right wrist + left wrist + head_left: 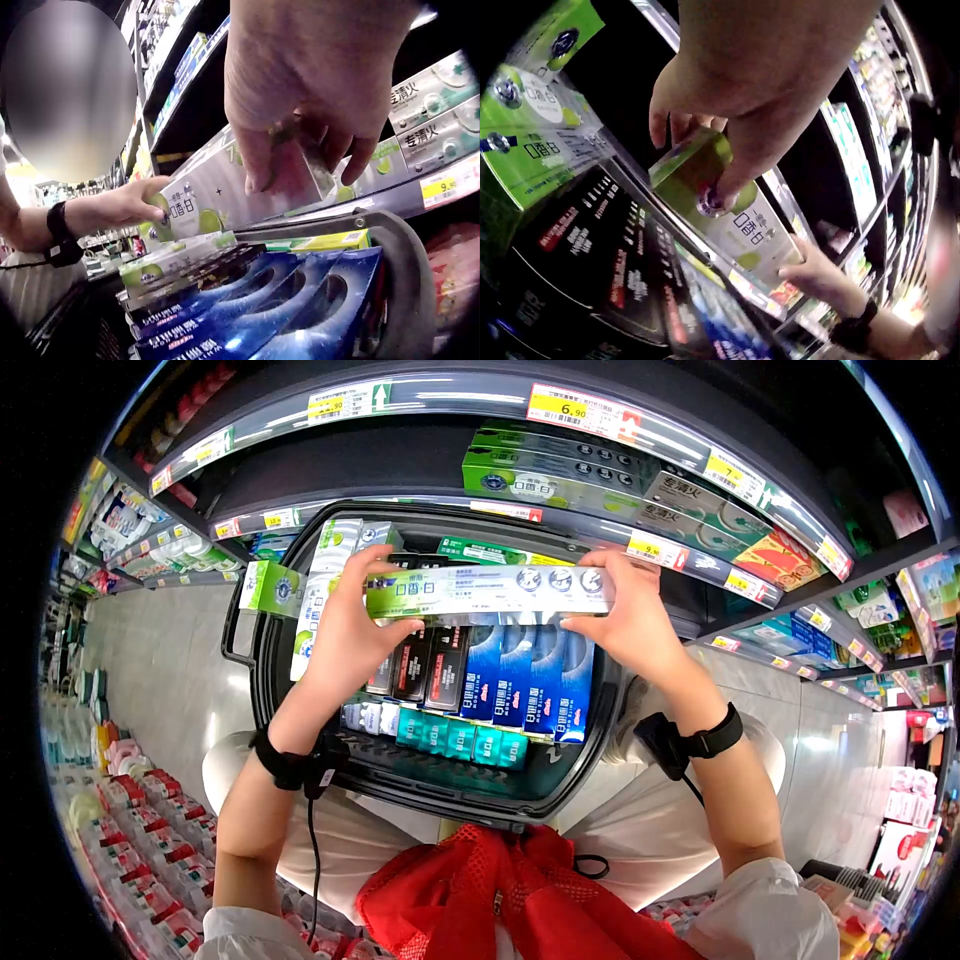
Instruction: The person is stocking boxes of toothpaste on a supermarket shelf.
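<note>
A long green-and-white toothpaste box (487, 592) is held level over a black basket (440, 798), in front of the shelf. My left hand (352, 622) grips its green left end, thumb on the near face and fingers round the far side. At the opposite end, my right hand (638, 612) holds it the same way. In the left wrist view the thumb presses the box's green end (694, 184). The right wrist view shows the box (217, 195) slanting just above the basket's contents, with the fingers bent over its end.
Inside the basket stand black boxes (412, 672), blue boxes (530, 678), small teal boxes (460, 740) and green-and-white boxes (330, 565) at the left. Stacked green boxes (550, 472) and silver boxes (690, 505) sit on the shelf. Price tags line the shelf edge (590, 520).
</note>
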Tool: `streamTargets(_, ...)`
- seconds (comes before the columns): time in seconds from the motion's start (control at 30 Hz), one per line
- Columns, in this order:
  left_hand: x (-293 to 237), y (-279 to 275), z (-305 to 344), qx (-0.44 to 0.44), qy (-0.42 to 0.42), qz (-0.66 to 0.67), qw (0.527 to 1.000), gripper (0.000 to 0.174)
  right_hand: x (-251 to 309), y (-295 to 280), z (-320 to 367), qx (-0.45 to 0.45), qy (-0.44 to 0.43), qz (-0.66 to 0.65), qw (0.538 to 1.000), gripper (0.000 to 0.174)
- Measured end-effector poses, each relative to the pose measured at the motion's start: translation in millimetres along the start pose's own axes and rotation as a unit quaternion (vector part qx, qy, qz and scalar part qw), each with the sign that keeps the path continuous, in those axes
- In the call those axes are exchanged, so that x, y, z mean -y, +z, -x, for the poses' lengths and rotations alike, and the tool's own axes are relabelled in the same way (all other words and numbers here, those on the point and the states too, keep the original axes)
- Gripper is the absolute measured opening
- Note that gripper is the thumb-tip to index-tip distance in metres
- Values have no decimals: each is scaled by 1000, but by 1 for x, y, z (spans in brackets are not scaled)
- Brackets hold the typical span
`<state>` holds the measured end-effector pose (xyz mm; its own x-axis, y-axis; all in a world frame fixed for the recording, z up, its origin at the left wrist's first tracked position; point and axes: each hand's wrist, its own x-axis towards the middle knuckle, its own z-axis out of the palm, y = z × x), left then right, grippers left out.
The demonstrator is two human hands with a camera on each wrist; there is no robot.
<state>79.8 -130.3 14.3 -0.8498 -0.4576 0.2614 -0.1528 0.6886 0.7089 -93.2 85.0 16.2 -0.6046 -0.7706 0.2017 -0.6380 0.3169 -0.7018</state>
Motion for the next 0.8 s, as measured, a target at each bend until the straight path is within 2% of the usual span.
streamTargets(0.03,3,1,1,2,2,0,1000,49,-4,2,3,-2,1,0,1000,50)
streamTargets(0.07,9,1,4,12,86,-112,990,51,-8,7,4,16,-29,32,999,49)
streamTargets(0.1,9,1,3,24,175,-221,959,52,-14,10,8,28,-56,64,996,47)
streamTargets(0.13,6,3,3,27,179,-222,958,52,-18,13,13,27,-91,105,990,47)
streamTargets(0.2,-1,8,4,66,226,-219,947,55,-22,20,19,26,-85,99,991,47)
streamTargets(0.33,-8,23,8,104,246,-233,935,60,-24,25,24,22,-119,85,989,49)
streamTargets(0.4,-8,29,7,100,246,-253,930,61,-22,31,27,20,-143,125,982,48)
streamTargets(0.47,-6,35,5,99,239,-252,932,59,-21,31,33,39,-125,144,981,47)
streamTargets(0.53,-13,50,3,102,248,-261,927,58,-12,33,31,33,-137,225,964,46)
streamTargets(0.63,-23,62,1,83,246,-263,929,57,-11,28,33,40,-138,234,961,46)
streamTargets(0.73,-30,68,-7,112,257,-255,925,52,-12,29,31,51,-122,255,958,48)
streamTargets(0.8,-32,72,-20,81,263,-250,928,51,-11,21,32,-20,-107,253,961,59)
